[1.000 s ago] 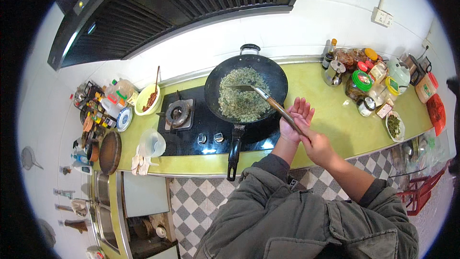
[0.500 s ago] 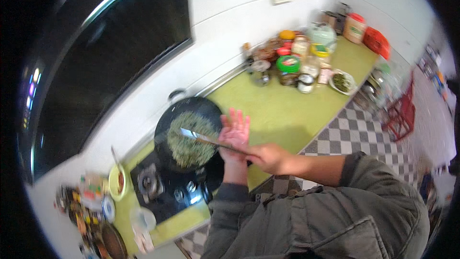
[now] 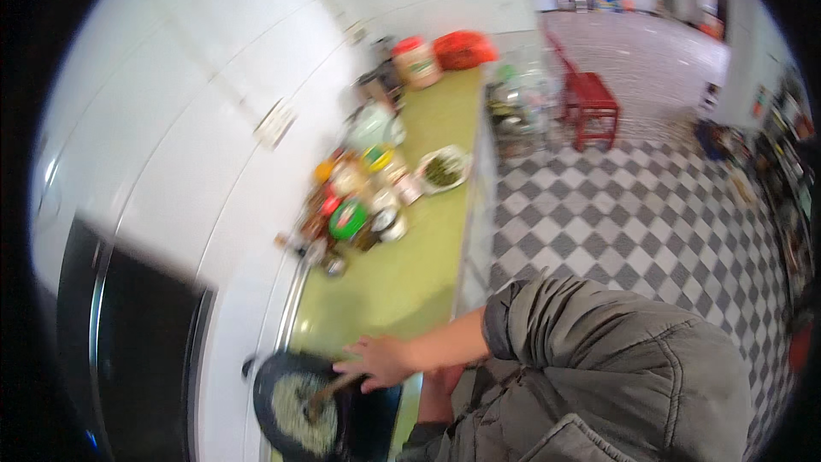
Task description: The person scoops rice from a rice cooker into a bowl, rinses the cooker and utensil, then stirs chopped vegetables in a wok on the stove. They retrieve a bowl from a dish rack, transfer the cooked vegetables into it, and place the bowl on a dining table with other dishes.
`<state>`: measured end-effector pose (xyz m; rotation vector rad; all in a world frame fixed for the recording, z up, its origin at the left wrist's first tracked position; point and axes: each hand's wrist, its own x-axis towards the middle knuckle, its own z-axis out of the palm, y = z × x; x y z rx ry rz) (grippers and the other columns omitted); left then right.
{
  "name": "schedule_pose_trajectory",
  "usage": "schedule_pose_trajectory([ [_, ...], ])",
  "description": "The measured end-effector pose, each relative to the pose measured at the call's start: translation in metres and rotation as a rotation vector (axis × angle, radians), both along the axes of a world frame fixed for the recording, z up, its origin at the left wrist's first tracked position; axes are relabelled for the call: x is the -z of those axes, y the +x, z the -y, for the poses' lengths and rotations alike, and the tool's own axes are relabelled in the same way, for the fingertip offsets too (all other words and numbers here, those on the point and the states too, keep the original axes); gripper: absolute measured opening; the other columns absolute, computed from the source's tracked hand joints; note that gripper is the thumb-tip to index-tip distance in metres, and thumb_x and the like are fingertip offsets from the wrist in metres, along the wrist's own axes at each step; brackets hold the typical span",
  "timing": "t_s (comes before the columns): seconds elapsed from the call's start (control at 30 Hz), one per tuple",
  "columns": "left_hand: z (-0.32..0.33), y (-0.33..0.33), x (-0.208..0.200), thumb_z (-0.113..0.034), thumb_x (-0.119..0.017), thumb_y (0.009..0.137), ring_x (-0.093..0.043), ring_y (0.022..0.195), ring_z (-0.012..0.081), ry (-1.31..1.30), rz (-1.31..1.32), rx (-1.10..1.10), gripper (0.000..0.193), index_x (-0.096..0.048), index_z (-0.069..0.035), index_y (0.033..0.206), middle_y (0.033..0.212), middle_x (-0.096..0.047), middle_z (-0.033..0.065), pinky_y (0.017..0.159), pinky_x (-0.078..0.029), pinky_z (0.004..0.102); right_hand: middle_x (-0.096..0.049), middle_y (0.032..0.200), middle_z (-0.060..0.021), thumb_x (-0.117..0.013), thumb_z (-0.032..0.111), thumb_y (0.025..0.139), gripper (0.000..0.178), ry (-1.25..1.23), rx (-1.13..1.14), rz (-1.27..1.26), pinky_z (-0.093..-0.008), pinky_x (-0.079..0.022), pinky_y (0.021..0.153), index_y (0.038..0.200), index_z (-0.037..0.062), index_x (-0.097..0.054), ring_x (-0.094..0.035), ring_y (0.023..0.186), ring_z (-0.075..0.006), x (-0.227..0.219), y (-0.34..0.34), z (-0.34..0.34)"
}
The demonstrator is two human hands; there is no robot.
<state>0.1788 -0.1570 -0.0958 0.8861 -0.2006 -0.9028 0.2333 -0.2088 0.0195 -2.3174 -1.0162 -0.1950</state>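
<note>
At the bottom left, a dark wok (image 3: 267,393) holds a pale green shredded food (image 3: 295,428). A spatula with a brown handle (image 3: 332,388) leans into the wok, its blade end down in the food. My right hand (image 3: 383,363) is over the upper end of that handle beside the wok's right rim. Its fingers are spread apart and slightly blurred, not wrapped round the handle. Behind my right forearm, close to my body, my left hand (image 3: 443,376) shows only in part; its fingers are hidden.
A dark stove top (image 3: 374,424) lies right of the wok. Along the wall, lidded jars (image 3: 348,219) crowd the green counter (image 3: 376,291). Near the counter edge is a white dish of green food (image 3: 443,169). A red stool (image 3: 590,103) stands on the checked floor (image 3: 599,231).
The view has swung right, showing more floor and jars. The spatula, earlier gripped by my right hand across my open left palm, now leans in the wok; my right fingers have spread.
</note>
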Motion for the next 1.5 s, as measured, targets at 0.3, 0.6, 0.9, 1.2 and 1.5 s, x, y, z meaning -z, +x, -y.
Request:
schedule_pose_trajectory([
  [0.3,0.199,-0.011,0.058,-0.053,-0.060,0.084,-0.034,0.135,0.0280,0.505,-0.269,0.387,0.080,-0.032,-0.004,0.141,0.147,-0.035,0.0120,0.103,-0.037,0.0481,-0.011,0.151,-0.0295,-0.028,0.083,0.080,0.082,0.010,0.879,-1.014,-0.0576,-0.009,0.112,0.148,0.0403,-0.018,-0.008,0.140,-0.0477,0.182,-0.280,0.381],
  [0.6,0.555,-0.151,0.022,-0.051,-0.064,0.080,-0.031,0.136,0.0296,0.672,0.276,0.818,0.085,-0.030,-0.004,0.142,0.147,-0.032,0.0139,0.104,-0.034,0.0486,-0.024,0.150,-0.0215,-0.046,0.071,0.081,0.080,0.825,1.673,-1.431,-0.0533,-0.021,0.109,0.147,0.0304,-0.027,-0.023,0.137,-0.0414,0.293,-0.637,0.478],
  [0.9,0.804,-0.307,0.020,-0.049,-0.068,0.077,-0.029,0.136,0.0312,0.610,0.717,1.092,0.090,-0.027,-0.003,0.143,0.148,-0.030,0.0157,0.106,-0.031,0.0490,-0.027,0.148,-0.0220,-0.050,0.066,0.081,0.080,1.318,1.913,-1.165,-0.0520,-0.025,0.107,0.146,0.0248,-0.029,-0.028,0.134,-0.0404,0.276,-0.707,0.580],
  [1.2,1.064,-0.471,0.016,-0.047,-0.072,0.073,-0.026,0.137,0.0328,0.448,1.118,1.302,0.096,-0.024,-0.002,0.143,0.148,-0.028,0.0175,0.107,-0.028,0.0494,-0.031,0.147,-0.0226,-0.055,0.061,0.081,0.081,1.594,2.207,-0.991,-0.0506,-0.029,0.105,0.146,0.0192,-0.031,-0.032,0.132,-0.0394,0.268,-0.830,0.729],
  [1.5,1.261,-0.679,0.018,-0.045,-0.076,0.069,-0.024,0.138,0.0344,0.186,1.535,1.417,0.102,-0.021,-0.001,0.144,0.149,-0.025,0.0194,0.109,-0.024,0.0499,-0.034,0.145,-0.0231,-0.060,0.056,0.080,0.082,1.861,2.363,-0.821,-0.0493,-0.033,0.103,0.145,0.0136,-0.032,-0.037,0.130,-0.0384,0.290,-0.976,0.835],
])
